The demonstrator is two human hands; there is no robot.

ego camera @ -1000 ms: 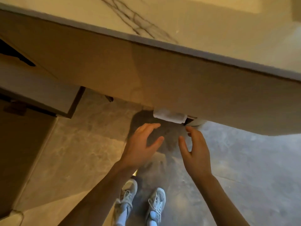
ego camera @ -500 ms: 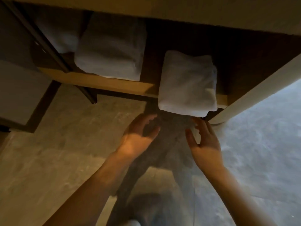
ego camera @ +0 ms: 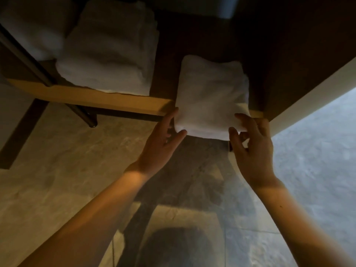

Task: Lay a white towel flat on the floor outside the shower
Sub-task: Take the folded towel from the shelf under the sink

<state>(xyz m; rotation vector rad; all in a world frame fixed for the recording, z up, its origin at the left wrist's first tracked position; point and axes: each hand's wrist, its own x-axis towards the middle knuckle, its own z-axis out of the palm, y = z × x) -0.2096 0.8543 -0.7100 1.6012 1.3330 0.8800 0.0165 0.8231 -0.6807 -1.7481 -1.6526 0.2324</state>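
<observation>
Towel [ego camera: 210, 97] folded on shelf [ego camera: 107, 98], right end, near edge overhanging lip. Left hand [ego camera: 159, 143] spread, fingers straight along towel's left side, thumb under near corner. Right hand [ego camera: 254, 151] pinches near right corner, finger on top, thumb at front edge. Risks: uneven pull spills folds open; loose left hold drops that corner. Panel [ego camera: 308, 89] close at right, stack [ego camera: 109, 60] apart at left. Open floor [ego camera: 57, 170] near.

Bare forearms [ego camera: 92, 214], left hand [ego camera: 159, 145] and right hand [ego camera: 254, 151] uncovered (small dark speck [ego camera: 280, 206] on right forearm)
</observation>
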